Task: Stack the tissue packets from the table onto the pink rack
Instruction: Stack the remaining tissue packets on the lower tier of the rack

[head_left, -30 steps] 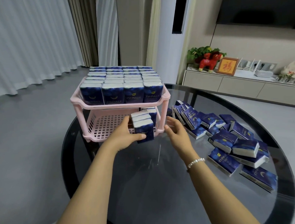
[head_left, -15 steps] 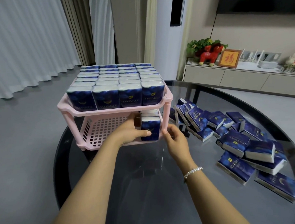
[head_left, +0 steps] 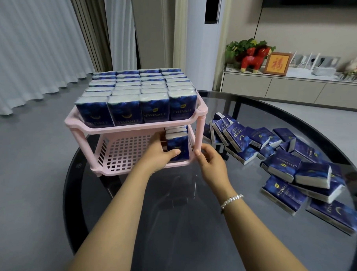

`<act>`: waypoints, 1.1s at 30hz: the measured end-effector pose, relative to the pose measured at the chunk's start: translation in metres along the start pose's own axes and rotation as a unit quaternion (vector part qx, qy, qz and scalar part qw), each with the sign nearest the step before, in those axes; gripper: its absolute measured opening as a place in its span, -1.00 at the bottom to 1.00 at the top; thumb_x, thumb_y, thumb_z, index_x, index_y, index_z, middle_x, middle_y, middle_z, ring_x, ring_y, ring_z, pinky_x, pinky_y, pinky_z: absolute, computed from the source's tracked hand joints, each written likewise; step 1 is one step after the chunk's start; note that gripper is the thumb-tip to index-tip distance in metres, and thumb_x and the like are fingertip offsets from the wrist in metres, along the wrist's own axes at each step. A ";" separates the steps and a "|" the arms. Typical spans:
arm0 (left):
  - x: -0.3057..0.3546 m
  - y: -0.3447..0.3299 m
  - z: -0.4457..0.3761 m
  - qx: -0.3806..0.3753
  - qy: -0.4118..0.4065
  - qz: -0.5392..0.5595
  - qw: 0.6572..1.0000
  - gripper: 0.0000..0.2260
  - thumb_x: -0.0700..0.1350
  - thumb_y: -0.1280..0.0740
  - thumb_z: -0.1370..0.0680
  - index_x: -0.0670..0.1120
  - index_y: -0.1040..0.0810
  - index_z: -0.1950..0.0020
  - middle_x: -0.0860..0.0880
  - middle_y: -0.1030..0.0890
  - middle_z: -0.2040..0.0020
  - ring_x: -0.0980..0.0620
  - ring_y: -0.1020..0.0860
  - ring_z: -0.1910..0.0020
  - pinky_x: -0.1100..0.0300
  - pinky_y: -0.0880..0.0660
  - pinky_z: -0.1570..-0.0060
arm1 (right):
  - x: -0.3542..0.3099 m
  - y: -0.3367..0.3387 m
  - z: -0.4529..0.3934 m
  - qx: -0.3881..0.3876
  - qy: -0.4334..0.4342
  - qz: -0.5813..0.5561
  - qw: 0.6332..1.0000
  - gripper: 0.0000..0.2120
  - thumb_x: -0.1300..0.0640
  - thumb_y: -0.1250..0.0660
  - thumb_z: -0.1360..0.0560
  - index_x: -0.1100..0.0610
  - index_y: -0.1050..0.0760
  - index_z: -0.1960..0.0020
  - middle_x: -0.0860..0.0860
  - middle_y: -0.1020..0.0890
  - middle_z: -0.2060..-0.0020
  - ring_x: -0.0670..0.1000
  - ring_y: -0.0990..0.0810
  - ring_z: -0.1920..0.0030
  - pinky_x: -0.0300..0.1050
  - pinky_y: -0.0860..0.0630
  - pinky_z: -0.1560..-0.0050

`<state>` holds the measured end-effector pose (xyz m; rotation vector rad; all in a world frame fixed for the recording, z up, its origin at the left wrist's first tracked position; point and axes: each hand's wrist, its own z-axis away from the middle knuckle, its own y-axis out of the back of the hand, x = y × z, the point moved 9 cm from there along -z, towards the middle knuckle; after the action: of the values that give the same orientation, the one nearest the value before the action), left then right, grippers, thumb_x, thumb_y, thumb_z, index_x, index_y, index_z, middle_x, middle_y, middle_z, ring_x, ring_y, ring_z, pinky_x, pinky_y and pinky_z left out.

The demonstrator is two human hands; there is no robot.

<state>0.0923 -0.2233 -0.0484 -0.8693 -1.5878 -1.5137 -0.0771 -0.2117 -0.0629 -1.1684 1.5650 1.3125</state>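
A pink two-tier rack (head_left: 133,129) stands at the left of the round glass table (head_left: 190,228). Its top tier is packed with upright dark blue tissue packets (head_left: 134,96). On the lower tier, at the right end, a short row of packets (head_left: 178,144) stands upright; my left hand (head_left: 160,155) grips the front one, thumb across its face. My right hand (head_left: 211,161) rests at the rack's front right leg, fingers loosely curled, thumb touching the leg. Many loose packets (head_left: 285,160) lie scattered on the right of the table.
The lower tier's grid floor (head_left: 127,151) is bare to the left of the row. Beyond the table, a low cabinet (head_left: 288,89) carries a red figurine, a plant and a framed picture. Curtains hang at the left.
My left hand carried a small stack of packets from in front of the rack into the lower tier's right end. My right hand moved up to the rack's front right leg.
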 end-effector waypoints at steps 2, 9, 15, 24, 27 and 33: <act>-0.001 -0.001 -0.002 0.008 -0.005 -0.009 1.000 -0.48 -0.17 -0.43 -0.47 -0.03 -0.30 -0.36 0.01 -0.46 -0.29 0.03 -0.46 -0.26 0.11 -0.35 -0.30 | 0.000 0.000 0.000 0.000 0.003 0.002 1.000 -0.82 0.13 -0.22 -0.57 0.02 -0.52 -0.14 -0.29 -0.53 0.13 -0.28 -0.50 0.11 -0.44 -0.40 0.13; 0.010 -0.011 0.002 0.018 -0.042 -0.064 0.997 -0.28 -0.20 -0.44 -0.44 0.02 -0.13 -0.48 -0.06 -0.31 -0.42 -0.07 -0.34 -0.40 -0.08 -0.30 -0.41 | 0.002 0.001 -0.001 0.003 0.003 -0.004 1.000 -0.81 0.15 -0.23 -0.57 0.02 -0.52 -0.14 -0.21 -0.56 0.10 -0.21 -0.52 0.08 -0.38 -0.42 0.06; 0.016 -0.021 0.010 -0.035 -0.028 -0.154 0.987 -0.20 -0.17 -0.34 -0.54 0.17 0.13 -0.55 -0.11 -0.09 -0.54 -0.13 -0.22 -0.48 0.01 -0.20 -0.42 | 0.003 0.000 -0.001 0.007 0.009 0.012 1.000 -0.81 0.13 -0.22 -0.57 0.01 -0.51 -0.16 -0.20 -0.57 0.10 -0.23 -0.52 0.11 -0.48 -0.39 0.13; 0.019 -0.027 0.017 -0.081 0.024 -0.054 0.995 -0.38 0.12 -0.06 -0.64 0.18 0.32 -0.52 0.01 0.08 -0.59 -0.08 -0.02 -0.55 -0.01 -0.03 -0.48 | -0.005 -0.004 -0.002 0.001 0.053 0.060 0.997 -0.80 0.13 -0.21 -0.57 0.10 -0.50 -0.16 -0.06 -0.51 -0.01 -0.12 -0.46 0.00 -0.32 -0.34 0.03; 0.017 -0.029 0.017 -0.085 0.039 -0.095 0.991 -0.39 0.12 -0.01 -0.65 0.16 0.38 -0.50 -0.05 0.05 -0.59 -0.13 -0.12 -0.52 0.01 -0.08 -0.45 | -0.006 -0.004 -0.003 -0.002 0.054 0.062 0.997 -0.80 0.14 -0.22 -0.57 0.10 -0.50 -0.17 -0.06 -0.50 -0.01 -0.12 -0.45 0.00 -0.40 -0.32 0.05; 0.013 -0.028 0.014 -0.048 0.015 -0.042 0.998 -0.35 0.11 -0.10 -0.63 0.19 0.30 -0.52 0.02 -0.01 -0.58 -0.10 -0.12 -0.52 -0.04 -0.12 -0.45 | -0.003 -0.003 -0.001 0.022 0.045 0.059 0.997 -0.77 0.12 -0.22 -0.57 0.06 -0.50 -0.20 -0.12 -0.52 -0.01 -0.14 -0.47 0.00 -0.51 -0.31 0.10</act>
<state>0.0607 -0.2120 -0.0500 -0.8393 -1.5574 -1.6665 -0.0733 -0.2118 -0.0604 -1.1373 1.7428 1.3094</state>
